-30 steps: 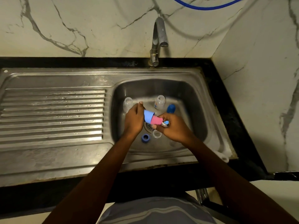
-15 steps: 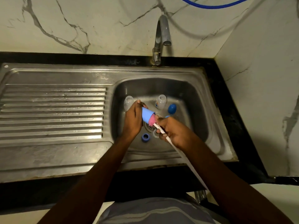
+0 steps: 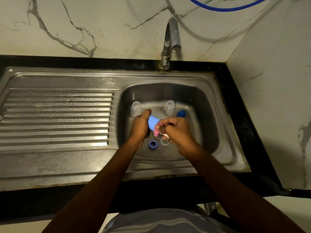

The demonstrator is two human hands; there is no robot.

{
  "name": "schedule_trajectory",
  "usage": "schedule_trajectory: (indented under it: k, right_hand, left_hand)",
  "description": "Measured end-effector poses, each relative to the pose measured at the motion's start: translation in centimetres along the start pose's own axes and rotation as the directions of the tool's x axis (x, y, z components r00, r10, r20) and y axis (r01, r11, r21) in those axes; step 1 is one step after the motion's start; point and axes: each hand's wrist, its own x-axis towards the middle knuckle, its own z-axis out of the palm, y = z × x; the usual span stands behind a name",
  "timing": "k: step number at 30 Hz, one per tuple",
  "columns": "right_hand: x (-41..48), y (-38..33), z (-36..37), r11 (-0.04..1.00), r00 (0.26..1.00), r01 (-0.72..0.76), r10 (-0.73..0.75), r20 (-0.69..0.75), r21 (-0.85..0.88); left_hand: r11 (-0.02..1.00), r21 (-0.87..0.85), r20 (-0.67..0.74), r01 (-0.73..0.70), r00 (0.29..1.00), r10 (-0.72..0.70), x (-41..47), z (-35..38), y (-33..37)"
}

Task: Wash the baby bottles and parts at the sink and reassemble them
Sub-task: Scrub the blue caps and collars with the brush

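Scrubbing step: left hand [image 3: 140,126] gripped the light-blue cap [image 3: 152,122], right hand [image 3: 178,132] pinched the pink brush [image 3: 156,132]; next it needed rinsing, tap [image 3: 170,36] at twelve o'clock.

Basin [image 3: 210,118] centre blocked: left hand [image 3: 140,126] on cup [image 3: 152,122], right hand [image 3: 178,132] on brush [image 3: 156,132]. Far: left bottle [image 3: 136,109], right bottle [image 3: 169,107], cap [image 3: 181,113]. Near: ring [image 3: 152,144]. Drainboard [image 3: 55,115] free.

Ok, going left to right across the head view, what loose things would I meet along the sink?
Ribbed drainboard → clear bottle → blue ring → printed bottle → dark blue cap. Skipped: the left hand with its light blue cap and the right hand with the brush, which overlap mid-basin.
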Motion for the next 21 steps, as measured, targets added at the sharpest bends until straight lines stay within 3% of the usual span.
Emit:
schedule_trajectory:
  k: [1, 2, 3, 4, 5, 6, 7, 8, 9, 10, 11, 12, 13, 14, 15, 17, 18, 19, 20, 21]
  right_hand:
    - [0.1, -0.2, -0.1, 0.943, 0.969, -0.239, 0.217, 0.116, 0.232]
    - [0.4, 0.0, -0.3, 0.860, 0.928, -0.362, 0.299, 0.220, 0.360]
    - [0.6, 0.1, -0.3, 0.825, 0.915, -0.391, 0.298, 0.273, 0.408]
    - [0.5, 0.3, -0.3, 0.859, 0.940, -0.319, 0.231, 0.252, 0.401]
    - [0.6, 0.9, -0.2, 0.954, 0.988, -0.124, 0.091, 0.128, 0.274]
    - [0.7, 1.4, -0.3, 0.991, 0.992, 0.128, -0.128, -0.003, -0.044]
    - [0.8, 2.0, -0.2, 0.858, 0.940, 0.295, -0.339, -0.032, -0.420]
    - [0.6, 2.2, 0.1, 0.685, 0.885, 0.352, -0.465, -0.010, -0.638]
    - [0.6, 2.4, 0.4, 0.638, 0.870, 0.349, -0.493, -0.016, -0.687]
    - [0.6, 2.1, 0.4, 0.764, 0.910, 0.325, -0.412, -0.035, -0.558]
    - [0.8, 1.5, 0.1, 0.947, 0.975, 0.198, -0.217, -0.047, -0.254]
    - [0.8, 0.8, -0.2, 0.993, 0.995, -0.067, 0.061, 0.074, 0.095]
    - [0.5, 0.2, -0.4, 0.907, 0.942, -0.304, 0.241, 0.233, 0.291]
    - [0.5, 0.2, -0.6, 0.840, 0.900, -0.407, 0.301, 0.315, 0.359]
    - [0.5, 0.4, -0.7, 0.840, 0.904, -0.403, 0.302, 0.304, 0.363]
    - [0.5, 0.8, -0.7, 0.933, 0.981, -0.180, 0.146, 0.131, 0.311]
    - [0.3, 0.9, -0.9, 0.979, 1.000, 0.017, -0.020, 0.015, 0.203]
    - [0.4, 1.2, -1.1, 0.976, 0.973, 0.219, -0.219, -0.070, -0.005]
    - [0.4, 1.5, -1.3, 0.891, 0.912, 0.368, -0.402, -0.083, -0.264]
    - [0.6, 1.9, -1.6, 0.737, 0.847, 0.440, -0.530, -0.035, -0.514]
  left_hand:
    - [0.998, -0.051, -0.030, -0.021, 0.999, 0.020, -0.2, 0.2, -0.3]
    - [0.996, -0.085, -0.050, -0.039, 0.998, 0.035, -0.3, 0.2, -0.4]
    - [0.994, -0.098, -0.057, -0.053, 0.997, 0.048, -0.4, 0.2, -0.3]
    - [0.993, -0.101, -0.051, -0.062, 0.997, 0.057, -0.4, 0.2, -0.1]
    - [0.993, -0.101, -0.039, -0.066, 0.997, 0.062, -0.3, 0.2, 0.0]
    - [0.992, -0.102, -0.030, -0.071, 0.997, 0.068, -0.4, 0.4, 0.2]
    - [0.992, -0.101, -0.037, -0.069, 0.997, 0.066, -0.4, 0.7, 0.3]
    - [0.993, -0.102, -0.052, -0.061, 0.997, 0.056, -0.5, 0.8, 0.2]
    - [0.993, -0.102, -0.066, -0.053, 0.997, 0.047, -0.5, 0.8, 0.1]
    - [0.994, -0.099, -0.075, -0.047, 0.996, 0.040, -0.4, 0.9, -0.1]
    - [0.992, -0.115, -0.077, -0.042, 0.996, 0.034, -0.4, 0.8, -0.4]
    - [0.989, -0.145, -0.089, -0.040, 0.996, 0.027, -0.4, 0.9, -0.4]
    - [0.981, -0.193, -0.099, -0.023, 0.995, 0.004, -0.4, 1.0, -0.3]
    - [0.973, -0.230, -0.098, -0.002, 0.995, -0.021, -0.3, 1.2, 0.0]
    - [0.968, -0.252, -0.082, 0.016, 0.996, -0.038, -0.4, 1.3, 0.2]
    - [0.983, -0.184, -0.005, -0.015, 1.000, 0.014, -0.5, 0.9, 0.4]
    - [0.994, -0.089, 0.050, -0.059, 0.997, 0.064, -0.5, 0.7, 0.4]
    - [0.996, 0.007, 0.110, -0.086, 0.990, 0.085, -0.5, 0.2, 0.4]
    - [0.994, 0.072, 0.161, -0.082, 0.984, 0.070, -0.3, -0.2, 0.5]
    - [0.997, 0.076, 0.196, -0.033, 0.980, 0.018, -0.4, -0.6, 0.9]
